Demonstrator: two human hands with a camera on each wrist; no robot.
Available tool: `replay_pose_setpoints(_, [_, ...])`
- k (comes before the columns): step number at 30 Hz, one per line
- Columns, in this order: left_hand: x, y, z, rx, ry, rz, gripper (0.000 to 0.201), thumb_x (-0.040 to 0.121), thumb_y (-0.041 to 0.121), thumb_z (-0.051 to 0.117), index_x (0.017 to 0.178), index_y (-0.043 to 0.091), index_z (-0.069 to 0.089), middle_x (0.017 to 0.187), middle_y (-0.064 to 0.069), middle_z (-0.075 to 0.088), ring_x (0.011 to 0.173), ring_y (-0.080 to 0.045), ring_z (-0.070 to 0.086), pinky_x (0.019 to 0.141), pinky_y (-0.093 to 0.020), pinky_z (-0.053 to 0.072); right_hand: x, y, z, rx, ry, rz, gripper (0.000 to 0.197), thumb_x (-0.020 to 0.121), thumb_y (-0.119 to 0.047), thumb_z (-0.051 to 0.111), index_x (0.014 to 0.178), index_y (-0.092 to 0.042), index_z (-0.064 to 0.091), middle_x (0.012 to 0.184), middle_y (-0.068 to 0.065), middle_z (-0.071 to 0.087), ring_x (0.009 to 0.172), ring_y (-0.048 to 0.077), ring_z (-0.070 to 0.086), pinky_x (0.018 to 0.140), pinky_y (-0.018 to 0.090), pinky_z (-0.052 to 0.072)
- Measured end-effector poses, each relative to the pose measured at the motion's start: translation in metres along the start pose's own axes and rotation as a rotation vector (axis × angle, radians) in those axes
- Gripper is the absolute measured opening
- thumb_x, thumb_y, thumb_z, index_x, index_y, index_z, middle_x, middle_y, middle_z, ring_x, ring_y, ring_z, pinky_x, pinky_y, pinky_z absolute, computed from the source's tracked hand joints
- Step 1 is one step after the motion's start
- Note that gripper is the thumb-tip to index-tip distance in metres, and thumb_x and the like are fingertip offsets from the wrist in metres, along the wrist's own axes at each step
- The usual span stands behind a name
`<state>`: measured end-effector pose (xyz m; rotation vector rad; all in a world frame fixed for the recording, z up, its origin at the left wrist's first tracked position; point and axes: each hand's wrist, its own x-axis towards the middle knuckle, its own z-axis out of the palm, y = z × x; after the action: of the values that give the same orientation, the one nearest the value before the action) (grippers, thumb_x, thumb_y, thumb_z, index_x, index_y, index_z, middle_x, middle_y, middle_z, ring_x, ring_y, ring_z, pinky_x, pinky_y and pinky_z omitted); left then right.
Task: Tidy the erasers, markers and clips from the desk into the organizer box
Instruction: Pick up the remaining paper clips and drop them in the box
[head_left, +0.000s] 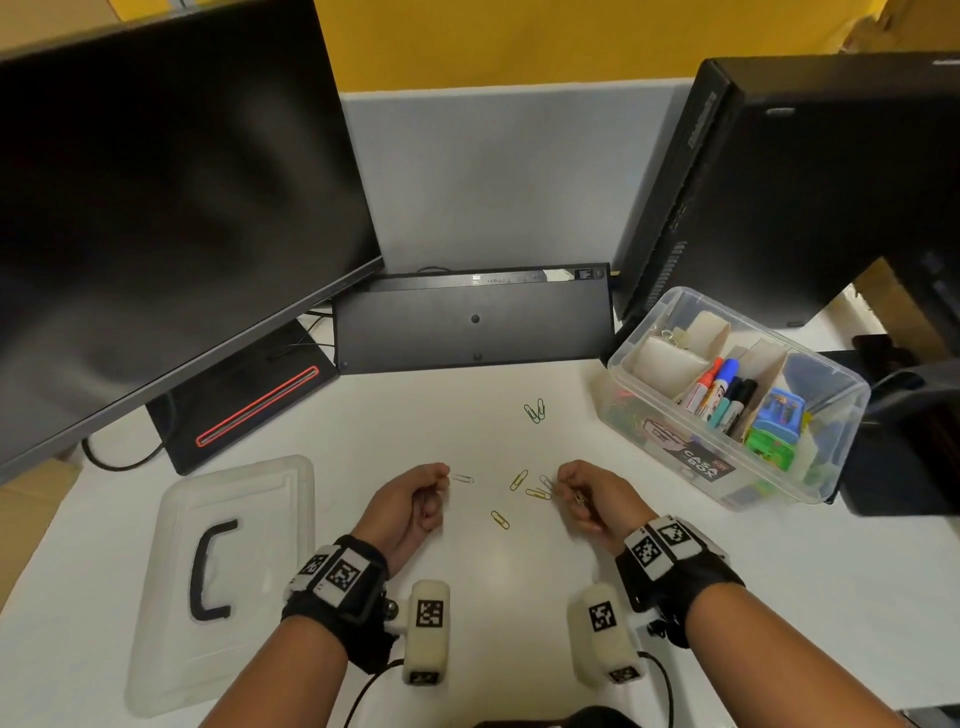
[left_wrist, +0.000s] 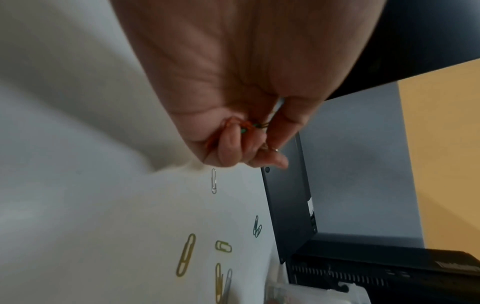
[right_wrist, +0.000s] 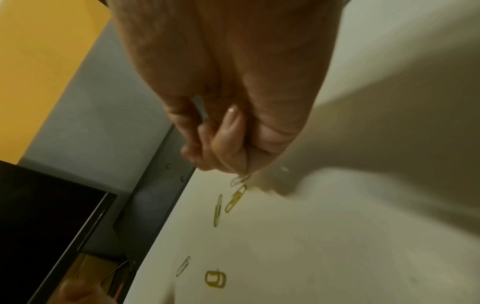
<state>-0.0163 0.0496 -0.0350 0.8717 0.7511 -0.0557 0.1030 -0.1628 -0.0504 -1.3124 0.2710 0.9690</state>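
left hand (head_left: 415, 499): low over the table (head_left: 519, 571), fingers curled round a small bunch of collected clips (left_wrist: 244, 125), orange and green ones seen in the left wrist view; fingertips just beside a silver clip (head_left: 462, 478)
right hand (head_left: 592, 496): low over the table, fingers curled, silver clips in grip (head_left: 579, 500) poking out of the fist; fingertips touching or just beside another silver clip (head_left: 545, 483), contact unclear
loose clips: yellow clip (head_left: 500, 519) nearest, between the hands; yellow clip pair (head_left: 527, 486) just left of the right hand, one angled, one flatter; green clip pair (head_left: 535, 411) farther back, well apart from both hands, toward the box
lid (head_left: 223, 571): clear, black handle, flat on the table left of the left hand
organizer box (head_left: 831, 467): clear plastic, open, right side of the table, beyond the right hand; cardboard dividers inside
markers (head_left: 719, 395): in the box's middle compartment, red, blue, black caps, lying slanted
erasers (head_left: 774, 426): green and blue packs in the right compartment of the box
box clips: a few seen in the back-left compartment, coloured ones low at front-left, blurry through the wall
keyboard (head_left: 467, 322): black, propped underside-out at the table's back
monitor (head_left: 156, 208): back left, screen dark
computer case (head_left: 779, 182): black, back right, behind the box
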Motion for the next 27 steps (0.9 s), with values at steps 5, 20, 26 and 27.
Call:
replay_pose_setpoints(5, [0.017,0.008,0.001,0.537,0.127,0.096,0.024,0.093,0.01,0.036,0.076,0.014,0.052,0.06,0.004,0.045,0.047,-0.008,0.036,0.046,-0.02,0.028,0.008,-0.013,0.002,-0.982,0.109,-0.105,0.033,0.096,-0.008,0.036,0.065,-0.02,0.041,0.068,-0.004,0.045,0.058,0.006,0.041,0.06,0.025,0.037])
replay_pose_setpoints(20, [0.059,0.01,0.014,1.87,-0.02,0.373,0.014,0.094,0.022,0.049,0.097,0.013,0.059,0.1,-0.004,0.06,0.086,-0.021,0.058,0.076,-0.03,0.046,0.022,0.009,0.026,-1.683,0.308,-0.218,0.015,0.093,-0.02,0.04,0.105,-0.013,0.045,0.068,-0.004,0.048,0.064,0.019,0.052,0.056,0.029,0.037])
replay_pose_setpoints(26, [0.06,0.007,0.021,1.879,-0.017,0.254,0.017,0.091,0.017,0.044,0.1,0.008,0.055,0.103,-0.008,0.057,0.091,-0.025,0.058,0.08,-0.033,0.048,0.02,0.002,0.015,-1.143,0.19,-0.2,0.016,0.086,-0.028,0.035,0.077,-0.019,0.045,0.069,-0.002,0.051,0.056,0.009,0.042,0.052,0.024,0.033])
replay_pose_setpoints(27, [0.059,0.006,0.023,1.888,-0.021,0.242,0.017,0.09,0.017,0.043,0.101,0.008,0.054,0.104,-0.009,0.057,0.093,-0.025,0.058,0.082,-0.034,0.048,0.019,0.002,0.01,-0.802,0.105,-0.177,0.019,0.085,-0.027,0.034,0.07,-0.019,0.042,0.065,-0.001,0.047,0.052,0.01,0.038,0.048,0.023,0.03])
